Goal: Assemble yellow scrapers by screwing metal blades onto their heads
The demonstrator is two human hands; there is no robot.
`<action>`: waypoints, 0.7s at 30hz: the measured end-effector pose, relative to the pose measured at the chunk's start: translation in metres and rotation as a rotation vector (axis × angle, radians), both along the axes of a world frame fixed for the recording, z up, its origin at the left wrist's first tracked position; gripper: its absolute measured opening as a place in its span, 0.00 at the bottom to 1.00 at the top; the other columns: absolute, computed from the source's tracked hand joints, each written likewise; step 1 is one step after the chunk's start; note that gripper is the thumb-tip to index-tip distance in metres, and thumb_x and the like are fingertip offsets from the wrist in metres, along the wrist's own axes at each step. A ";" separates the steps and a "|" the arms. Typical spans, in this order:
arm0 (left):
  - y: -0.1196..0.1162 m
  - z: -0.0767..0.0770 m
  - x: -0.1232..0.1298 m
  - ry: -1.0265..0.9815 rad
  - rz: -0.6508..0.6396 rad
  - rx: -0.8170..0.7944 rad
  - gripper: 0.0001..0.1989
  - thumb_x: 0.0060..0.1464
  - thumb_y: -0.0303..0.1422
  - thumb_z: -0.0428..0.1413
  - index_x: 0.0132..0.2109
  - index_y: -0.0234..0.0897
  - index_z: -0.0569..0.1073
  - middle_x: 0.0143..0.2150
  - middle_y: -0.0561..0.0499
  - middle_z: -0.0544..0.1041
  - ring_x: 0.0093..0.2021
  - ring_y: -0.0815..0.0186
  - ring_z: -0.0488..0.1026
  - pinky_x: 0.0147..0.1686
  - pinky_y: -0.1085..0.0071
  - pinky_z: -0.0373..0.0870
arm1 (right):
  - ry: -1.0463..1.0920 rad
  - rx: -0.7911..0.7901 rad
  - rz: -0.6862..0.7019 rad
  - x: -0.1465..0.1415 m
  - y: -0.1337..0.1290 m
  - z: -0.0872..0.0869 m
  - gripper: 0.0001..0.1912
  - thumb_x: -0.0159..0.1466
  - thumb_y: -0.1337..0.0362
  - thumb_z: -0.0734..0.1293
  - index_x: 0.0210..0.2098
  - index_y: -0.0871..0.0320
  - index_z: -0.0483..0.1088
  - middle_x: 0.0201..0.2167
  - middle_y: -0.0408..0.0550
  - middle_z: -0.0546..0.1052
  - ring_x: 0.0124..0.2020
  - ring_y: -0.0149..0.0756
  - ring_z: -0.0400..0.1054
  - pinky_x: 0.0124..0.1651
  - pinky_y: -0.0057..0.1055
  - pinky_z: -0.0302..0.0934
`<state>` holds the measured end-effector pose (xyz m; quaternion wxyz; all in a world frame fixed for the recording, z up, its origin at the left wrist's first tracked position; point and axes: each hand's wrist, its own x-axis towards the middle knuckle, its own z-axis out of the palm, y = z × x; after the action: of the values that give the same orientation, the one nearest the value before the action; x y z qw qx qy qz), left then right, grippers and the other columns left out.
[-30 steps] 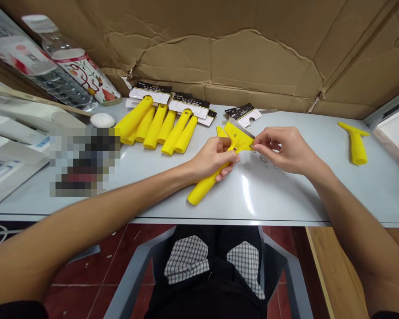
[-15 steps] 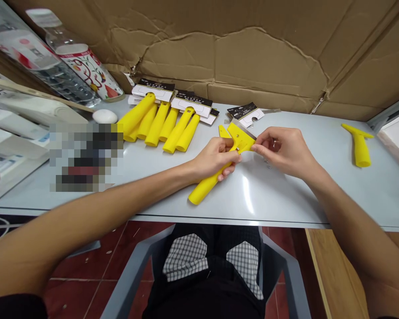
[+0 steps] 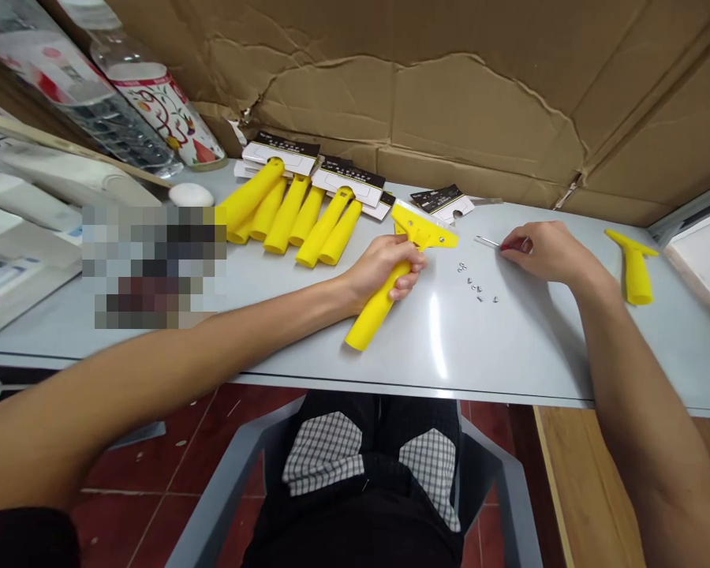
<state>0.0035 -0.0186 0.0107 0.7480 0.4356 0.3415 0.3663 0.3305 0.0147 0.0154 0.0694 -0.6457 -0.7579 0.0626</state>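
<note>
My left hand (image 3: pixel 384 270) is wrapped round the handle of a yellow scraper (image 3: pixel 370 319) at the middle of the table. The scraper's wide head (image 3: pixel 423 229) points away from me, with a clear strip along its top edge and screws in its face. To the right, my right hand (image 3: pixel 536 248) pinches a thin screwdriver (image 3: pixel 490 241), its metal shaft pointing left toward the scraper head. Several small loose screws (image 3: pixel 474 285) lie on the table between the two hands. The screwdriver's handle is mostly hidden by my fingers.
Several yellow handles (image 3: pixel 281 221) with black-and-white cards (image 3: pixel 349 183) lie at the back left. Another yellow piece (image 3: pixel 636 268) sits at the far right. Plastic bottles (image 3: pixel 159 118) and a white egg-shaped object (image 3: pixel 191 195) are at the left. Cardboard (image 3: pixel 479 102) stands behind the table.
My right hand has moved right, away from the scraper head, and the screwdriver now shows in it. The second yellow piece is no longer visible beside the head, which now shows its face and clear strip.
</note>
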 end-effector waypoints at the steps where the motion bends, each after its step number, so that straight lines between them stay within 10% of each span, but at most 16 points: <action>1: 0.000 0.000 0.000 -0.003 -0.002 -0.005 0.08 0.46 0.28 0.59 0.28 0.37 0.66 0.22 0.58 0.65 0.15 0.78 0.57 0.11 0.80 0.54 | 0.022 0.014 0.011 -0.003 -0.001 0.002 0.10 0.67 0.56 0.69 0.41 0.51 0.82 0.37 0.51 0.83 0.42 0.50 0.76 0.46 0.48 0.70; 9: -0.002 -0.001 0.002 -0.005 0.048 0.002 0.07 0.46 0.26 0.60 0.27 0.36 0.67 0.23 0.56 0.66 0.16 0.77 0.58 0.11 0.79 0.54 | 0.401 0.128 0.254 -0.051 -0.038 0.029 0.10 0.70 0.56 0.68 0.44 0.52 0.80 0.41 0.52 0.82 0.38 0.44 0.77 0.40 0.43 0.74; 21: -0.004 -0.003 0.003 0.053 0.076 -0.011 0.07 0.49 0.24 0.59 0.31 0.37 0.67 0.25 0.56 0.68 0.17 0.77 0.61 0.13 0.78 0.56 | 0.309 0.369 0.374 -0.062 -0.043 0.026 0.05 0.66 0.60 0.73 0.40 0.47 0.84 0.37 0.48 0.80 0.30 0.39 0.71 0.35 0.42 0.67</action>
<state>0.0064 -0.0221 0.0081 0.7268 0.4276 0.3793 0.3808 0.2684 -0.0279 0.0411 0.2871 -0.4542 -0.8427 0.0330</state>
